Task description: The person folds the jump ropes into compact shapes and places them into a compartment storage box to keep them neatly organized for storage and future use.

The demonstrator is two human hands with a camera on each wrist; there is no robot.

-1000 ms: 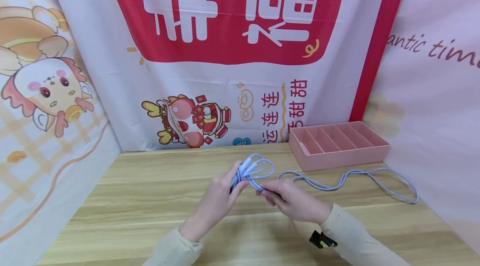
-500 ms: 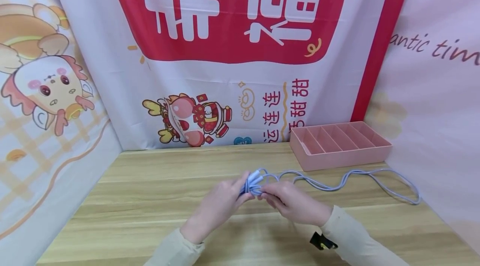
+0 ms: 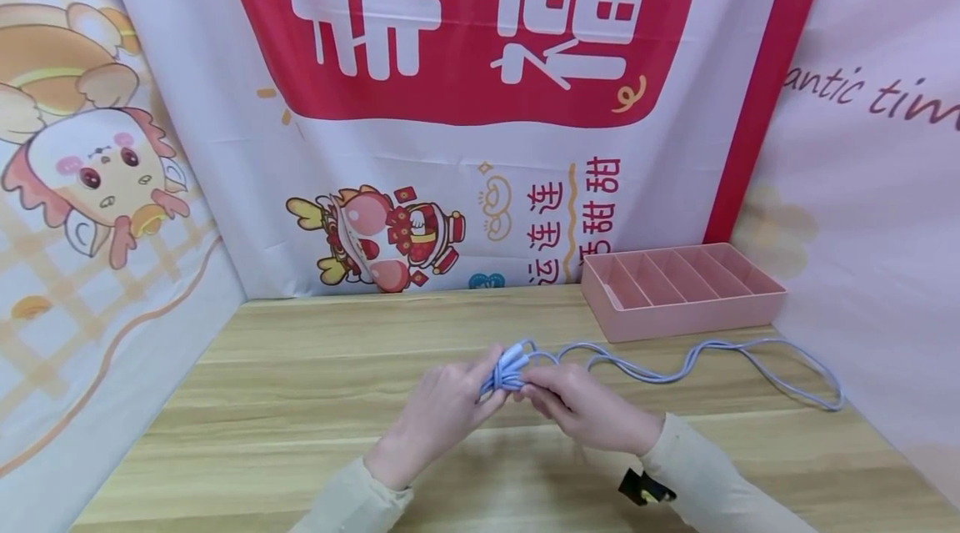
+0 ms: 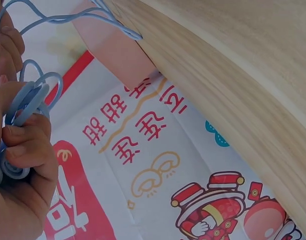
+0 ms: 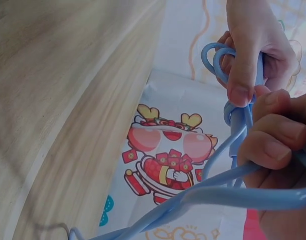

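My left hand (image 3: 442, 409) grips a bundled coil of light blue cable (image 3: 508, 368); loops stick out past its thumb in the right wrist view. White-blue connector ends lie along the top of the bundle. Close beside it, my right hand (image 3: 588, 408) pinches the cable with curled fingers, its fingertips right at the bundle's right side. From there the loose doubled length of cable (image 3: 686, 370) trails over the table to the right and ends in a wide loop. In the left wrist view, fingers (image 4: 30, 150) wrap round the coil (image 4: 30, 102).
A pink divided box (image 3: 678, 291) stands at the back right of the wooden table (image 3: 315, 374), against the printed backdrop. Printed cloth walls (image 3: 97, 208) close in the left, back and right sides. A black strap piece (image 3: 645, 486) hangs at the right sleeve.
The left hand has moved right and slightly down, bringing the bundle up to the right hand. The loops above the bundle have drawn in; the right hand has hardly moved.
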